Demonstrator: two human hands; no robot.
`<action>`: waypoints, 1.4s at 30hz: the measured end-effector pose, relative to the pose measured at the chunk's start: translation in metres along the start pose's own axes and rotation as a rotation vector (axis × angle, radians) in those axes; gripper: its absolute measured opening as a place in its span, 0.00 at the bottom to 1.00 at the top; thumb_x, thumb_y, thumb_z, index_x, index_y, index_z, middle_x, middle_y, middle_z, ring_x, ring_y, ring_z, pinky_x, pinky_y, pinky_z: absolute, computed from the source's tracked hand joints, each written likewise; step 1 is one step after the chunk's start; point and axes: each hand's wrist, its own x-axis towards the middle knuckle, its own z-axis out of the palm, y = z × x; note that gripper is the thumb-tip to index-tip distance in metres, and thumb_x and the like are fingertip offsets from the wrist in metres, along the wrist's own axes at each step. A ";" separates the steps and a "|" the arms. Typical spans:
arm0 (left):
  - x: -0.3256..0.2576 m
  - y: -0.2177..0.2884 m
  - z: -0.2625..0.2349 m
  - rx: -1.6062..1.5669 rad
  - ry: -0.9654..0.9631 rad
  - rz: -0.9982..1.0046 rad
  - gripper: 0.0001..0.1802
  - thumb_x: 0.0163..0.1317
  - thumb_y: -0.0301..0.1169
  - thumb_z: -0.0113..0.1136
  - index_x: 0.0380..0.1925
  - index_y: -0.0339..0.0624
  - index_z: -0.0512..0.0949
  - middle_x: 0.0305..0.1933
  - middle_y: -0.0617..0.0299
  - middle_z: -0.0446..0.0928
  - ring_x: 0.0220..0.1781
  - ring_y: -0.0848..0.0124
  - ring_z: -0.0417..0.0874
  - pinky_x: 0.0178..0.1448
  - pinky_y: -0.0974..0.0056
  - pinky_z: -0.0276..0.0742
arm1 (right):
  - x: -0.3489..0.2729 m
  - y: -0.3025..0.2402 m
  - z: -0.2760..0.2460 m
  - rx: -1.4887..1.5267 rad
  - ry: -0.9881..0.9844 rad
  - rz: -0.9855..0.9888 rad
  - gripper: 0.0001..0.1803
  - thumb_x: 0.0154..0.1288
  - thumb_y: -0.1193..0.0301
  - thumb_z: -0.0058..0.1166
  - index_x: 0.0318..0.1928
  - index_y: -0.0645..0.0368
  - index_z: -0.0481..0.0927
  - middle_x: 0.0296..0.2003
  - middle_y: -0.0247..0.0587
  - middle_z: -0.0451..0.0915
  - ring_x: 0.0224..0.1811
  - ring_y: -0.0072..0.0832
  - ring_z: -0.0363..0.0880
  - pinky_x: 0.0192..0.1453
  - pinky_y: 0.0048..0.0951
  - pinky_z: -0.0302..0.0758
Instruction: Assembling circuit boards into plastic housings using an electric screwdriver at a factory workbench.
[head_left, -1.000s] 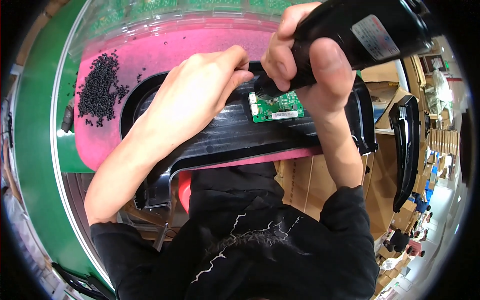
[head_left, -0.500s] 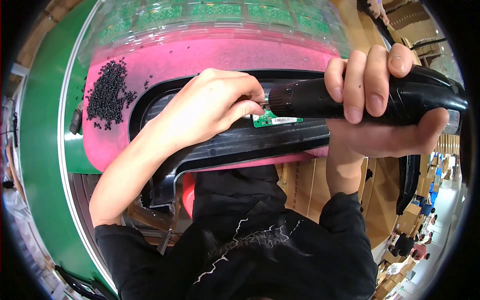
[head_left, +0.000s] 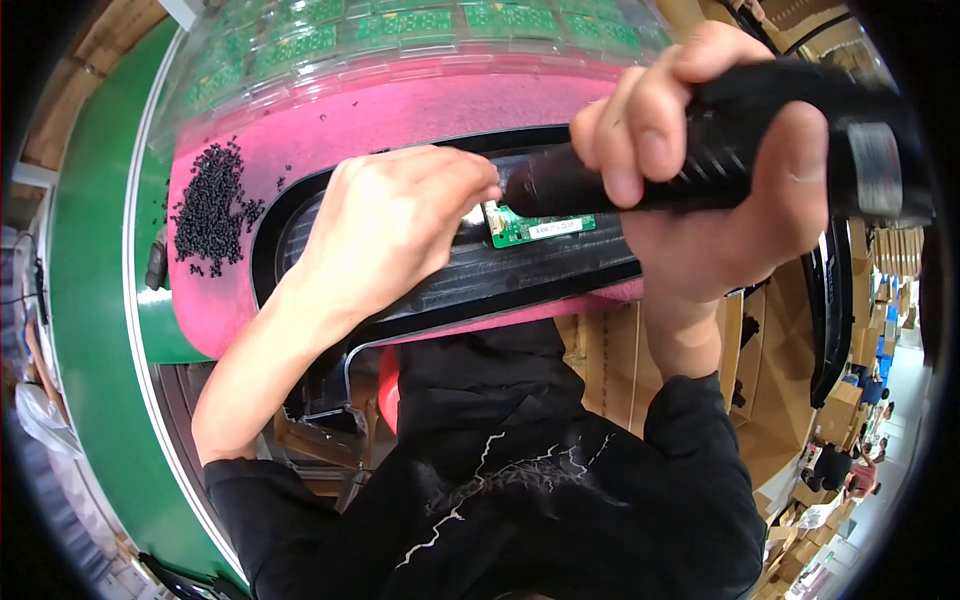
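My right hand (head_left: 700, 245) is wrapped round a black electric screwdriver (head_left: 550, 182), which lies nearly level with its nose pointing left. Close to that nose, my left hand (head_left: 395, 220) has its thumb and fingertips pinched together; whatever they hold is hidden. Below the nose a small green circuit board (head_left: 512, 238) with a white label sits inside a long black plastic housing (head_left: 470, 290). The driver's bit cannot be made out, so I cannot tell whether it touches the board.
A heap of small black screws (head_left: 210, 210) lies on the pink mat (head_left: 330, 130) at the left. Clear plastic trays (head_left: 400, 45) of green boards stand along the back. A small dark object (head_left: 157, 262) rests beside the mat on the green table (head_left: 95, 330). Cardboard boxes (head_left: 775, 360) are at the right.
The screwdriver and my right hand have shifted left and up, and are blurred. My left hand has drawn a little left, and more of the board's left end shows.
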 end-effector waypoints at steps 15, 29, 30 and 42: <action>0.003 -0.006 -0.004 -0.136 -0.031 -0.222 0.05 0.58 0.23 0.62 0.34 0.34 0.78 0.32 0.52 0.80 0.35 0.57 0.84 0.38 0.61 0.77 | -0.024 0.028 -0.005 -0.066 0.060 0.164 0.31 0.64 0.40 0.47 0.42 0.60 0.68 0.17 0.31 0.67 0.14 0.19 0.63 0.21 0.24 0.63; -0.001 -0.010 -0.002 -0.103 -0.058 -0.194 0.10 0.60 0.33 0.60 0.35 0.37 0.74 0.34 0.53 0.78 0.39 0.50 0.80 0.38 0.52 0.75 | -0.021 0.025 0.012 -0.140 -0.055 0.251 0.38 0.56 0.36 0.57 0.45 0.61 0.68 0.20 0.31 0.70 0.16 0.19 0.66 0.21 0.22 0.63; -0.002 -0.011 -0.003 -0.112 -0.166 -0.210 0.10 0.58 0.30 0.61 0.36 0.36 0.75 0.35 0.52 0.78 0.39 0.50 0.80 0.41 0.53 0.76 | -0.021 0.023 0.014 -0.149 -0.028 0.254 0.38 0.57 0.36 0.56 0.45 0.60 0.68 0.20 0.31 0.70 0.16 0.19 0.66 0.22 0.23 0.64; 0.000 -0.009 -0.003 -0.330 -0.200 -0.065 0.09 0.52 0.25 0.66 0.31 0.32 0.77 0.27 0.53 0.77 0.30 0.56 0.78 0.34 0.59 0.74 | -0.007 0.004 -0.018 0.222 -0.196 -0.162 0.38 0.55 0.35 0.56 0.48 0.57 0.70 0.25 0.25 0.72 0.20 0.16 0.70 0.27 0.21 0.65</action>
